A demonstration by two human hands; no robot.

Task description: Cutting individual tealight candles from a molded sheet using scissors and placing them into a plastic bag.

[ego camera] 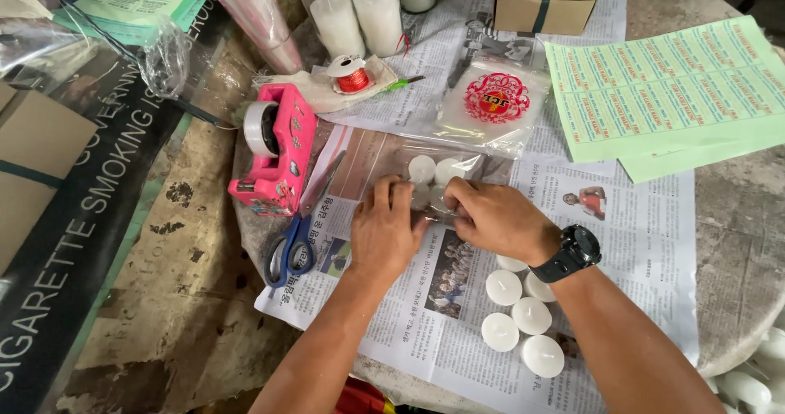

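A clear plastic bag [384, 156] with several small white tealight candles [422, 169] inside lies on newspaper at the middle of the table. My left hand [384, 230] presses down on the bag's near edge, fingers flat. Beside it, touching, my right hand [491, 218], with a black watch on the wrist, pinches the same near edge of the bag. Several loose white tealights [523, 316] lie on the newspaper under my right forearm.
Blue-handled scissors [294, 242] and a pink tape dispenser [274, 148] lie left of my hands. A stack of clear bags with a red emblem [496, 97], green label sheets [662, 87], glass candles [360, 9], a red thread spool [352, 75] and cardboard boxes [544, 1] stand farther back.
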